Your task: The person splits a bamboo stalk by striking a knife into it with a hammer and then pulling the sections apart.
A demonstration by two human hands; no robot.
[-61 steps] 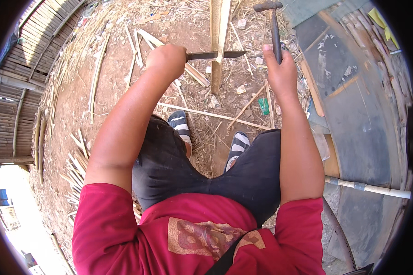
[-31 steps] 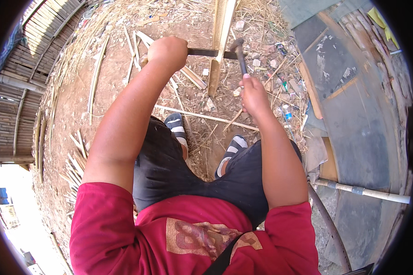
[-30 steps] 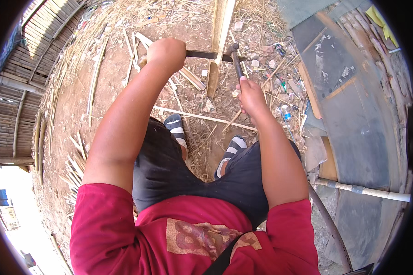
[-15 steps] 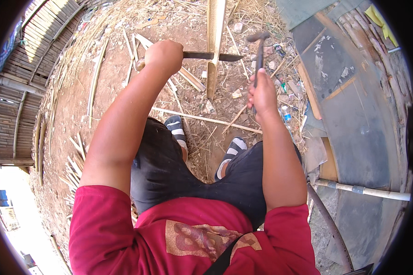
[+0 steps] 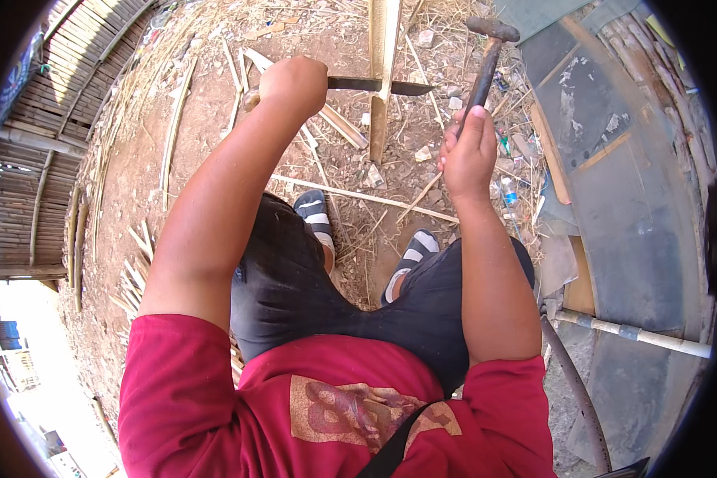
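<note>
My left hand [image 5: 293, 86] is closed round the handle of a machete [image 5: 358, 84], part of the handle showing behind the fist. The dark blade points right and crosses a split bamboo pole [image 5: 382, 48], sitting in the split between its pale halves. Away to the right, my right hand [image 5: 472, 159] grips the dark handle of a hammer [image 5: 492, 32], its head raised at the top. The hammer head is apart from the blade and the pole. The pole's far end runs out of view at the top.
Thin bamboo strips [image 5: 179, 131] and straw lie on the dirt floor. A bundle of split sticks [image 5: 135, 271] lies by my left elbow. Dark boards [image 5: 637, 231] cover the right side, with a pale pipe [image 5: 637, 333] across them. A woven bamboo wall [image 5: 24, 191] stands at left.
The hammer has tilted to the right, and its head looks larger and farther from the blade. In the picture, the machete and pole have shifted slightly up and to the right.
</note>
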